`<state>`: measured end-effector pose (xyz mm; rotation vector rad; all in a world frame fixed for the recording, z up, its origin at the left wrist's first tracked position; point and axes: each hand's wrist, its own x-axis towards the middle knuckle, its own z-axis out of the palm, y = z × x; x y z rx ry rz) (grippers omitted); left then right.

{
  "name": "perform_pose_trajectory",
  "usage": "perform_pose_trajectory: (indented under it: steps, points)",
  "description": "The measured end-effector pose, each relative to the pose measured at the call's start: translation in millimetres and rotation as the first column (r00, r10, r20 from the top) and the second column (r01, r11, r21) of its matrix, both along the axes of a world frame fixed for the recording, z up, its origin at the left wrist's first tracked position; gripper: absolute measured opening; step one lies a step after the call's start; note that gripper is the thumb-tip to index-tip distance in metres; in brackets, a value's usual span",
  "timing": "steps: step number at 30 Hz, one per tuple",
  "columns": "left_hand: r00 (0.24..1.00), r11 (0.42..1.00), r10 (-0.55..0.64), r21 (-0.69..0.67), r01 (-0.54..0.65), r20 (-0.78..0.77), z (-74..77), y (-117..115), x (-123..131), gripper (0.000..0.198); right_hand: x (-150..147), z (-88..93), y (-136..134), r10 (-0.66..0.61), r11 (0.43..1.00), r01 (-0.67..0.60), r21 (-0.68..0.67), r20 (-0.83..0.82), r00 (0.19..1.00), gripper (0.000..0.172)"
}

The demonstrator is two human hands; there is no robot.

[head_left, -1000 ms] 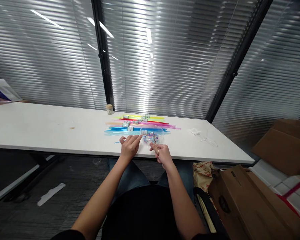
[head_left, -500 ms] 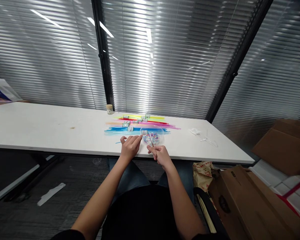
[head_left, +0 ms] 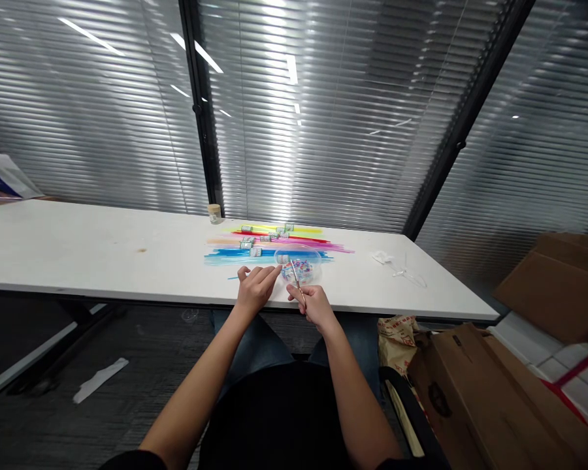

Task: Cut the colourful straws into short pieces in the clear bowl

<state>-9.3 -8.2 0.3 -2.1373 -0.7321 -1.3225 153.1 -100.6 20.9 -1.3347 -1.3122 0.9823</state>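
Observation:
My left hand (head_left: 257, 287) is closed on a thin blue straw (head_left: 232, 278), whose end sticks out to the left of my fingers. A pair of scissors (head_left: 295, 275) is in my right hand (head_left: 314, 304), its blades pointing up and away over the near side of a clear round bowl (head_left: 318, 260). Small multicoloured pieces (head_left: 304, 269) lie inside the bowl. My left fingertips are at the bowl's left rim, close to the scissor blades. Whether the blades touch the straw is too small to tell.
Behind the bowl lie bundles of blue straws (head_left: 225, 253), pink straws (head_left: 340, 248) and yellow straws (head_left: 313, 230) with paper labels. A small lidded jar (head_left: 214, 213) stands at the back edge. Clear plastic wrapping (head_left: 409, 277) lies right. Cardboard boxes (head_left: 470, 391) are beside me.
My left hand has shifted slightly right with the straw, toward the scissors. The scissors have tilted and moved a little to the left.

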Motion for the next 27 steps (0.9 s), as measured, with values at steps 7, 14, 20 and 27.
perform_pose_trajectory:
  steps: [7, 14, 20, 27]
  points:
    - [0.999, 1.0, 0.015, -0.004, -0.015, -0.031, -0.4, -0.3, -0.7, 0.028, -0.3, 0.0, 0.5, 0.001, 1.0, -0.001, 0.007, -0.008, 1.0, 0.051]
    - [1.0, 0.999, 0.025, 0.023, -0.026, 0.01, 2.3, -3.1, 1.5, 0.026, -1.3, 0.0, 1.4, -0.035, 0.999, 0.036, 0.019, -0.016, 0.999, 0.051]
    - [0.998, 0.999, 0.044, 0.004, -0.044, 0.035, 2.1, -3.1, 1.4, 0.022, -0.2, -1.2, 2.4, -0.058, 0.998, 0.058, -0.01, -0.1, 0.993, 0.052]
    - [0.997, 0.997, 0.068, 0.024, -0.068, 0.029, 0.6, -1.4, 0.4, 0.021, -0.2, -3.3, 4.7, -0.057, 0.998, 0.055, -0.015, -0.118, 0.991, 0.049]
